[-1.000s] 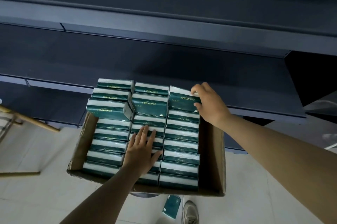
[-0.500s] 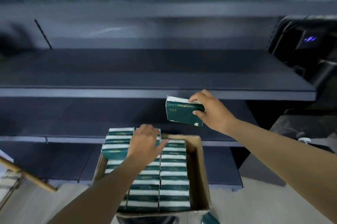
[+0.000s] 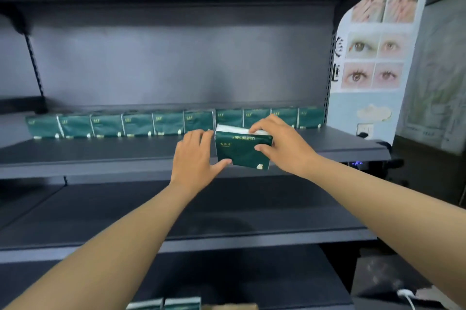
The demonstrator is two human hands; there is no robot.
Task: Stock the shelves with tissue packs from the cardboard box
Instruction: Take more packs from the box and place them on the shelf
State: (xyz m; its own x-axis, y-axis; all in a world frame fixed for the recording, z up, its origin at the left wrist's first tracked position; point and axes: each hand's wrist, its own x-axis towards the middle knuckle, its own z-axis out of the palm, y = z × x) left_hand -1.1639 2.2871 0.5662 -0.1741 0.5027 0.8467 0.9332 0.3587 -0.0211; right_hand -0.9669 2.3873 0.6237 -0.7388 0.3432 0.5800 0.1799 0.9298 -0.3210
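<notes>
A dark grey metal shelf (image 3: pixel 100 155) runs across the view, with a row of dark green tissue packs (image 3: pixel 174 121) standing side by side along its back edge, against the grey back panel (image 3: pixel 176 62). The row reaches almost to the perforated upright (image 3: pixel 329 82) at the right; in front of the packs the board is bare out to its front lip. Below it a second dark grey shelf board (image 3: pixel 252 214) lies bare as well.

At the bottom edge the brown cardboard box (image 3: pixel 230 306) shows only its rim, and the white-and-green tops of two more tissue packs (image 3: pixel 164 304) sit just left of it; whether they lie inside the box cannot be told.

The held dark green rectangular tissue pack with a white top band (image 3: pixel 242 149) hangs in front of the upper shelf's front lip, near the right end of the row. Its broad face is turned to the camera, tilted a little clockwise, its white end up. Its printed word reads upside down, running along the upper edge, so the long axis lies roughly left to right.

The right hand (image 3: pixel 282 148) pinches the pack, fingers curled over the top right corner and thumb on the front face. The left hand (image 3: pixel 196 158) has its fingers curved against the pack's left side, thumb tip touching the lower left corner
</notes>
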